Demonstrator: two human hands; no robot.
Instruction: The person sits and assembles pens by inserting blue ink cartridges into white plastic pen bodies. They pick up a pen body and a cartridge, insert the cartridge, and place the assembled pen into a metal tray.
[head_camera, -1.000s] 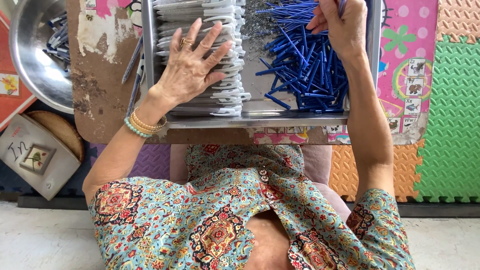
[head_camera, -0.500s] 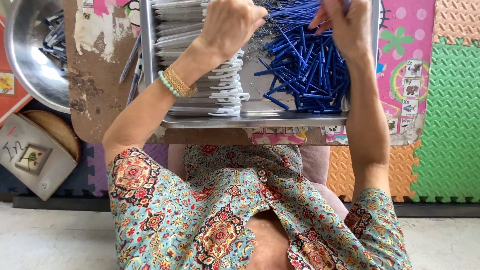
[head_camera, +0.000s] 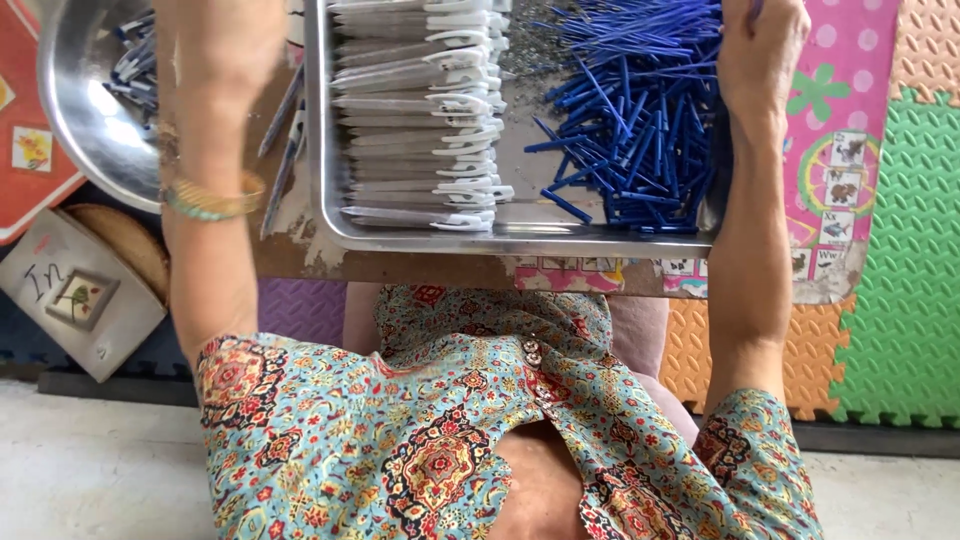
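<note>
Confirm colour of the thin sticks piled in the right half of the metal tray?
Blue. The thin sticks lie heaped in the metal tray, clearest in the head view.

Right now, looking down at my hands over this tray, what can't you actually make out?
Head view only:
- Left hand: cut off by the top edge; only the forearm with its wristband shows.
- Right hand: fingertips cut off by the top edge, so any hold is unclear.
- Metal bowl: cropped at the top, contents partly hidden by the left forearm.
- Blue sticks: far end of the pile lies beyond the frame.
</note>
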